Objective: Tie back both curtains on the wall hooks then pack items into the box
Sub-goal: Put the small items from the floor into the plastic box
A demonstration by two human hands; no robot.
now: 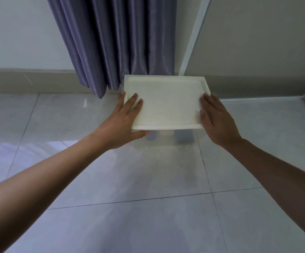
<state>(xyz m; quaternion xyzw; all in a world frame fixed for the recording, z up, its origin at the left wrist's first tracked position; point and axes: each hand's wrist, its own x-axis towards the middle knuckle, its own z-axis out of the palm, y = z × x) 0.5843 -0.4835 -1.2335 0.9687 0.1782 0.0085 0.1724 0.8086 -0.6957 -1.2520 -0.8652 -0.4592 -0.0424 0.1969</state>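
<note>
- White plastic lid (168, 101) lies across the top of a translucent box (171, 137), which stands on the tiled floor (111, 170) close to the wall.
- Both hands are set apart, one at each short end of the lid. The left hand (128, 121) has its fingers spread flat on the lid's top and its thumb under the near left corner. The right hand (215, 119) rests palm-down over the right edge, fingers flat on the surface.
- Neither hand is closed into a fist; each is pressed on, or lightly clasped to, the lid.
- Dark shapes show through the box's front wall; they are probably packed items, but the plastic blurs them too much to identify.
- Purple curtain (115, 42) hangs straight down just behind the box, its hem near the floor. No tie-back or wall hook is visible in this view, so the state of that step cannot be confirmed here.
- Step in hand, as judged: seating or lifting the lid on the box. The near edge appears to sit slightly proud of the box rim.
- To do it well:
  - Align all four lid corners with the box rim before applying force.
  - Press evenly with both palms, working from the corners towards the middle.
  - Keep the thumb clear of the gap under the near left corner when pressing down.
  - Keep the curtain hem out of the rear edge, so no fabric is trapped.
</note>
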